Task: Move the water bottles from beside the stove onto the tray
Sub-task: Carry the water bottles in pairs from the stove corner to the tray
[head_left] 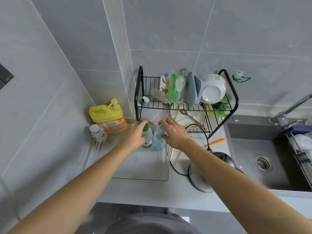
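Both hands on upright bottles inside clear tray (166,166): left hand (135,135) gripping green-capped bottle (147,137), right hand (175,134) around blue bottle (159,140).

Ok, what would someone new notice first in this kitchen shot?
Two bare hands reach to the counter's middle: the left hand grips a green-capped water bottle, the right hand a clear bottle, both standing in a clear tray. Left of them sits a bright yellow detergent jug; behind, a crowded black dish rack.
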Demonstrator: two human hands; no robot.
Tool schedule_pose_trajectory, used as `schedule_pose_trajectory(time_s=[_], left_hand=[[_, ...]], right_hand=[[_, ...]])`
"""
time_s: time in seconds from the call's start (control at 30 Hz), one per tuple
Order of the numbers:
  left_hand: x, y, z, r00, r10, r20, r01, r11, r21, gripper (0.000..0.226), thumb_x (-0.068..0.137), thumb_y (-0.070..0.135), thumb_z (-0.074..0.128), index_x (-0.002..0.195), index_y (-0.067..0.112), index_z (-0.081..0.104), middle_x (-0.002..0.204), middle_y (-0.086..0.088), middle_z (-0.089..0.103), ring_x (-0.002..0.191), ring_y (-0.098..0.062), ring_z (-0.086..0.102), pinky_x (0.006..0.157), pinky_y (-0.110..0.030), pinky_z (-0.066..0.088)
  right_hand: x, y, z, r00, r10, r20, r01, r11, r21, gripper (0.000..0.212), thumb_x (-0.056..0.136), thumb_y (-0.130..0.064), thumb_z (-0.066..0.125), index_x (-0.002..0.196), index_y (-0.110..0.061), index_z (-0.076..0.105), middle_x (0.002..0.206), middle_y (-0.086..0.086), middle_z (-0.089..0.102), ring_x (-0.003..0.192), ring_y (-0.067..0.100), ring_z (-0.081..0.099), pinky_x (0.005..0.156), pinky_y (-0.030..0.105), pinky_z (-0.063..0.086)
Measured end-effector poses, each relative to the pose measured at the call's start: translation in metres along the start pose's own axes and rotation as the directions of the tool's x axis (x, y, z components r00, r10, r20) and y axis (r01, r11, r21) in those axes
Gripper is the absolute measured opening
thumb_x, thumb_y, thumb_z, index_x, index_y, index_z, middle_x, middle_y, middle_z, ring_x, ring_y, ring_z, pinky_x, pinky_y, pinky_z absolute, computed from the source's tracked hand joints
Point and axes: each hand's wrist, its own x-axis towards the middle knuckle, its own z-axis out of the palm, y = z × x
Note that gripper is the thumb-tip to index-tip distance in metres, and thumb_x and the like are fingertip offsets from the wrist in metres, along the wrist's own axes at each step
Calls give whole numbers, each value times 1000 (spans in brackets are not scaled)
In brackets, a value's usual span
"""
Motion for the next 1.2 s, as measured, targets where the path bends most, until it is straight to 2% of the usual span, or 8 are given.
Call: schedule_pose_trajectory(time_s=[0.1,0.17,0.23,0.3,0.53,0.7,0.87,1.2], left_hand=[[-8,12,-10,994,37,-102,-18,984,177,43,92,23,68,133,19,55,116,-9,62,96,-31,68,56,-33,39],[-12,25,-18,974,131,-185,-82,964,252,44,92,33,65,133,18,58,119,-7,56,105,-28,62,54,-33,40],[-14,41,-25,946,225,-232,-171,958,231,47,93,38,61,136,19,57,124,-7,54,116,-27,55,71,-39,53],[-17,59,-32,914,319,-252,-270,940,209,48,93,39,60,138,20,57,127,-7,54,121,-28,53,88,-43,55],[-31,151,-25,819,531,-218,-500,846,183,52,93,38,60,143,23,56,142,-6,55,134,-30,50,100,-49,49],[-68,268,5,704,698,-133,-679,716,163,60,91,41,60,148,24,53,148,-7,54,139,-30,47,104,-50,46],[-137,396,62,546,836,-48,-827,548,124,64,95,43,59,155,24,49,157,-12,50,149,-31,40,116,-52,39],[-366,646,192,159,982,98,-987,160,-2,67,93,47,61,154,22,51,155,-13,53,147,-34,44,110,-52,45]], right_hand=[[-15,-9,-3,997,69,-46,-66,996,65,50,99,-30,67,143,-21,45,138,5,48,129,32,52,95,49,55],[-28,-17,-8,985,135,-105,-123,986,110,50,100,-27,65,145,-19,45,139,7,49,127,33,51,98,48,53],[-47,-26,-15,967,199,-161,-178,974,137,50,101,-27,63,146,-18,45,136,7,50,125,32,50,100,46,50],[-68,-30,-23,943,237,-232,-214,969,121,49,100,-30,61,145,-20,46,130,5,52,120,31,49,95,47,53],[-191,-7,-70,777,422,-467,-458,888,41,44,99,-32,60,140,-17,52,127,6,53,115,28,48,92,43,51],[-330,31,-88,549,621,-560,-701,707,97,46,98,-38,56,140,-20,52,131,3,53,118,28,47,95,45,50],[-483,64,-84,265,769,-581,-856,466,226,50,99,-40,54,144,-19,51,144,6,53,134,29,44,102,44,47],[-829,83,-43,-217,828,-518,-919,6,394,55,100,-45,52,149,-19,48,152,7,47,141,27,40,116,45,39]])
